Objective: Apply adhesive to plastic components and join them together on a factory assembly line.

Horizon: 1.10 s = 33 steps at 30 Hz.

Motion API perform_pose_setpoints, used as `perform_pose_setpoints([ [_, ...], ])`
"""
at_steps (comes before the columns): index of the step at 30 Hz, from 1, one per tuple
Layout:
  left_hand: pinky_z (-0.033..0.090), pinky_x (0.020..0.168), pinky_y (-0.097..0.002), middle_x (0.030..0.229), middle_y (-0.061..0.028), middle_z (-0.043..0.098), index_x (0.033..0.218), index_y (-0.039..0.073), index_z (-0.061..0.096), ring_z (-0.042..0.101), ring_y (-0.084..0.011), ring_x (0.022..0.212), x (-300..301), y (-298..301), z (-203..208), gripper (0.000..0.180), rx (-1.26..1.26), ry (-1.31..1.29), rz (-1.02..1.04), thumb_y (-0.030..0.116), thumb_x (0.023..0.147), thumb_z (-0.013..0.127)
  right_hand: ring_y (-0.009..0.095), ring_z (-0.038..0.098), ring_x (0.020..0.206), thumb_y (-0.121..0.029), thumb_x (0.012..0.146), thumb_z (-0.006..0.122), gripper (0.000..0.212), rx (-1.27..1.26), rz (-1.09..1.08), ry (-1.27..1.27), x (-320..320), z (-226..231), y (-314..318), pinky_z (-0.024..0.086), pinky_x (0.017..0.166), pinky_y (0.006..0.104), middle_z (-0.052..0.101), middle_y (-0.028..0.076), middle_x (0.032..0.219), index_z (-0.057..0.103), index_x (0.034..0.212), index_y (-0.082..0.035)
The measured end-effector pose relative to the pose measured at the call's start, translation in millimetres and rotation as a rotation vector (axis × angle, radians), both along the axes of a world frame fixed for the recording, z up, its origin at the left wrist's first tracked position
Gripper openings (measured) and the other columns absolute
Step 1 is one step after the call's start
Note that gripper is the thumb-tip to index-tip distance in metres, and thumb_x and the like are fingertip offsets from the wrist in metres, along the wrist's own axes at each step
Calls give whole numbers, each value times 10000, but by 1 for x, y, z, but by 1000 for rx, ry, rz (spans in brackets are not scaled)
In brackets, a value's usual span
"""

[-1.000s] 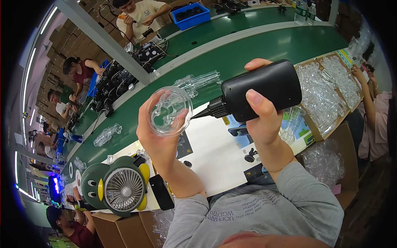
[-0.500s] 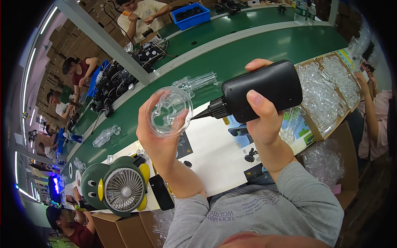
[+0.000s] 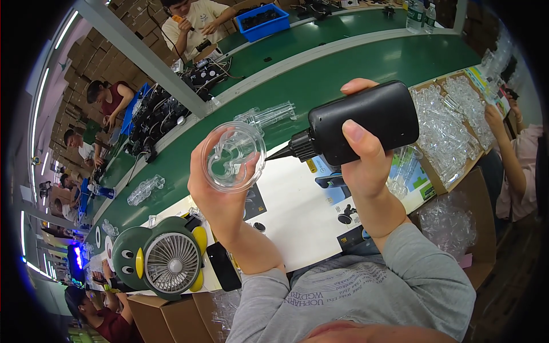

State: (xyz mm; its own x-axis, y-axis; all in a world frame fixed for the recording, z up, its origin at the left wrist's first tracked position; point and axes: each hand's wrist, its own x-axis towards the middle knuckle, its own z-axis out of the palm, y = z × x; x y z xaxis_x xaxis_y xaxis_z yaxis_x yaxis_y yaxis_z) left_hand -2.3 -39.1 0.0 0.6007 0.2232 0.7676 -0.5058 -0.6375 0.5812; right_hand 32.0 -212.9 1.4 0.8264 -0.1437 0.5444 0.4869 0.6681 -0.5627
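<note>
Change: nothing we hold has shifted since earlier.
Left hand (image 3: 220, 197): clamped around clear round part (image 3: 233, 156), raised above the white mat (image 3: 297, 217).
Right hand (image 3: 366, 171): gripping black bottle (image 3: 360, 123), long axis level, nozzle pointing left, tip just beside the part's rim.

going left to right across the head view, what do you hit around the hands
green penguin fan → left hand → clear round part → black squeeze bottle → right hand → box of clear parts
</note>
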Motion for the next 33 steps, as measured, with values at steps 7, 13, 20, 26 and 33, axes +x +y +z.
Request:
perform_pose_setpoints([
  [7, 464, 850, -301, 1022, -113, 622, 1055, -18, 571, 606, -212, 952, -2, -1, 0, 488, -11, 7, -17, 53, 619, 778, 81, 558, 765, -74, 734, 636, 377, -4, -9, 5, 2, -1, -2, 471, 680, 218, 543, 50, 989, 494, 1077, -7],
  [13, 462, 853, -307, 1019, -121, 622, 1051, -23, 570, 604, -218, 944, -1, 1, -1, 478, 21, -22, -41, 48, 624, 773, 81, 564, 762, -82, 732, 638, 370, 2, -22, 12, 3, -1, -3, 475, 676, 218, 549, 48, 978, 504, 1070, -12],
  [20, 461, 849, -309, 1007, -120, 623, 1038, -24, 576, 602, -216, 923, -2, 0, -1, 459, 4, -14, -64, 40, 625, 766, 156, 567, 841, -80, 687, 588, 422, -81, -57, 78, 3, 1, -6, 515, 725, 269, 493, 103, 1075, 451, 1079, -6],
  [26, 459, 832, -317, 992, -126, 616, 1020, -14, 596, 592, -230, 912, -3, 2, 1, 444, 25, -24, -67, 36, 608, 757, 158, 573, 828, -80, 697, 584, 410, -76, -64, 59, 3, 1, -7, 518, 716, 266, 502, 106, 1054, 458, 1077, 6],
  [33, 458, 811, -333, 989, -134, 604, 1012, -12, 602, 577, -243, 917, -6, 7, 1, 449, 107, -16, -60, 52, 597, 760, 160, 576, 828, -61, 706, 577, 400, -40, -56, 27, 10, -3, -7, 523, 718, 274, 507, 112, 1026, 463, 1083, 10],
])
